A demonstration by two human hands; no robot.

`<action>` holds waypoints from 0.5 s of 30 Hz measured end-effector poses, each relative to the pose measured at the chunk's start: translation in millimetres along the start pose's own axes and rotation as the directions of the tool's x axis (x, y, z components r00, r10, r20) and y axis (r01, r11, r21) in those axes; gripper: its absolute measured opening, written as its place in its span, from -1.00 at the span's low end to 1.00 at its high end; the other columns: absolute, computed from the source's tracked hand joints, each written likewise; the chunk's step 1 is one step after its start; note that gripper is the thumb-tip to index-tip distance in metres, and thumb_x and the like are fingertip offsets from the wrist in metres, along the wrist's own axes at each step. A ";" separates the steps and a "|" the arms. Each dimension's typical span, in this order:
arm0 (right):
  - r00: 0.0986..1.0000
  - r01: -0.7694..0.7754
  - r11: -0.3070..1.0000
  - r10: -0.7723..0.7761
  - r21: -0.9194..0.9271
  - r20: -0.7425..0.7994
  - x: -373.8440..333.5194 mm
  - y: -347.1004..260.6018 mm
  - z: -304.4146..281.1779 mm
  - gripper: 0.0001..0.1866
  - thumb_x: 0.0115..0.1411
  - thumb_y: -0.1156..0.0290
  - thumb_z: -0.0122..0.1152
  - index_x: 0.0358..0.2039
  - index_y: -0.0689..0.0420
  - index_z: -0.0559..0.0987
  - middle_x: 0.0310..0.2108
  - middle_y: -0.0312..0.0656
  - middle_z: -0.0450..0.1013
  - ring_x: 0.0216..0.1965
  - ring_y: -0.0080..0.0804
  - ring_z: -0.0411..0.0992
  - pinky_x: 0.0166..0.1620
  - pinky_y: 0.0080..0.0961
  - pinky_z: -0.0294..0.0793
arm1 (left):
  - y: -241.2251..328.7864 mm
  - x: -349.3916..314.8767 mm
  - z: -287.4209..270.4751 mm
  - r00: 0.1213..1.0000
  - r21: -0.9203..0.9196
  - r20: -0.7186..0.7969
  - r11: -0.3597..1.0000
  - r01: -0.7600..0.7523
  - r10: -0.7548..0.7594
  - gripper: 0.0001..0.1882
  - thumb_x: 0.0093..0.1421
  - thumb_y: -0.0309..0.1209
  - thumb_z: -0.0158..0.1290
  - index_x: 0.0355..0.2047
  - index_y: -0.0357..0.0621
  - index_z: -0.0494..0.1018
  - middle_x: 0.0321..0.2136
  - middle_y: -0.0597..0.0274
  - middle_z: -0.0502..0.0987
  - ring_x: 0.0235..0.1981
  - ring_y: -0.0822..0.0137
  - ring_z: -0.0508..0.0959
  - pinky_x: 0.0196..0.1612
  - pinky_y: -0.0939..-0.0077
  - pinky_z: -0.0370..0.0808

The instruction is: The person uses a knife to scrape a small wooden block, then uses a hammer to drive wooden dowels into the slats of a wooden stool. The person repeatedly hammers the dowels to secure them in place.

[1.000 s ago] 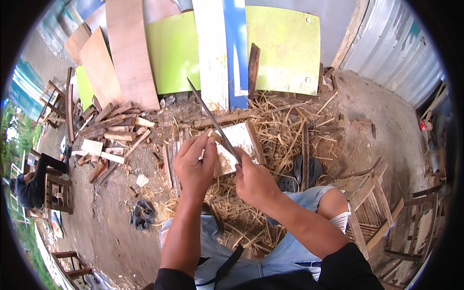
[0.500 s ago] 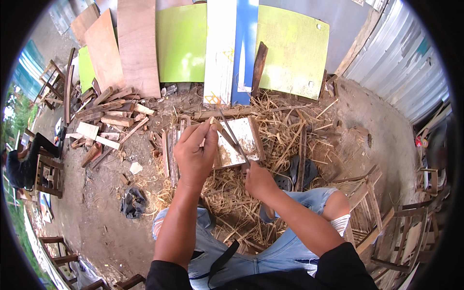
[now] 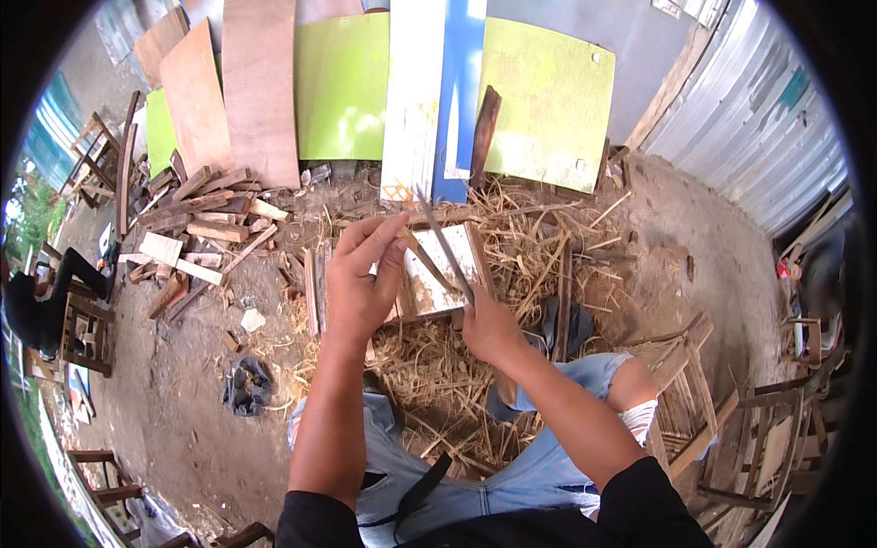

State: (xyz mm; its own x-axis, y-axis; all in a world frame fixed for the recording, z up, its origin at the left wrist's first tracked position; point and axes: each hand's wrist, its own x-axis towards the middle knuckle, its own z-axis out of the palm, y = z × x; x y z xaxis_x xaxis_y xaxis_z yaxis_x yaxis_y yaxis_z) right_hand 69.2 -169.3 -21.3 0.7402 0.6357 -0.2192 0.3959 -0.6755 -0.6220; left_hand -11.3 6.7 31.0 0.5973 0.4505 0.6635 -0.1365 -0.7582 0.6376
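My left hand (image 3: 354, 279) pinches the upper end of a narrow, tan wood strip (image 3: 429, 258) between thumb and fingers. The strip slants down and right toward my right hand (image 3: 493, 329), which is closed round the lower end of a long, thin, dark blade (image 3: 445, 239). That blade points up and away, just right of the strip, and the two converge near my right fist. The handle is hidden in my grip. Beneath both hands lies a low wooden stand with a white, stained top (image 3: 429, 294).
Straw-coloured shavings (image 3: 539, 247) surround the stand and my legs. Scrap wood (image 3: 206, 215) is piled at the far left, with a black plastic bag (image 3: 247, 385) nearer. Boards and a green panel (image 3: 546, 100) lean at the back. A wooden frame (image 3: 690, 402) stands by my right knee.
The blade has shifted from crossing the strip to lying beside it on the right. My left fingers have straightened somewhat, still pinching the strip. The whole view has shifted slightly.
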 end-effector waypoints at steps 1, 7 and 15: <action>0.997 0.075 0.994 -0.073 0.074 -0.026 -5.4 -10.9 -9.3 -0.61 0.34 0.39 -0.09 0.10 0.36 0.31 -0.43 0.25 0.51 -0.36 0.22 0.52 -0.25 0.04 0.47 | -0.2 -1.6 -2.4 0.999 0.005 0.021 0.999 0.037 -0.037 -0.71 0.22 -0.46 0.18 -0.03 -0.11 0.59 -0.23 0.12 0.60 -0.24 0.30 0.59 -0.14 0.51 0.49; 0.957 0.279 0.935 -0.251 0.218 -0.149 -25.0 -62.9 -33.0 -0.62 0.34 0.40 -0.06 0.10 0.34 0.34 -0.55 0.16 0.48 -0.48 0.17 0.50 -0.35 -0.04 0.45 | 4.2 -3.0 0.1 0.998 0.001 0.004 0.998 0.070 -0.070 -0.73 0.21 -0.47 0.19 -0.06 -0.14 0.60 -0.23 0.06 0.62 -0.26 0.19 0.62 -0.17 0.43 0.53; 0.971 0.227 0.958 -0.209 0.174 -0.116 -22.7 -58.0 -27.4 -0.60 0.31 0.43 -0.05 0.10 0.38 0.32 -0.53 0.24 0.48 -0.45 0.27 0.49 -0.36 0.06 0.42 | 8.4 -3.5 2.4 0.999 -0.012 0.020 0.999 0.033 -0.032 -0.74 0.18 -0.48 0.22 -0.09 -0.14 0.61 -0.23 0.06 0.63 -0.27 0.19 0.63 -0.19 0.42 0.54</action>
State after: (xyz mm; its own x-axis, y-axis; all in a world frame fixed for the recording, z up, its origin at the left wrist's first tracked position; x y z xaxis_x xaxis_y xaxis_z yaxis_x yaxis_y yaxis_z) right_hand 44.4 -154.8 40.3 0.6990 0.7151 0.0047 0.4528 -0.4375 -0.7768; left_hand -12.6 -2.4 33.1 0.6171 0.4653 0.6346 -0.1267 -0.7372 0.6637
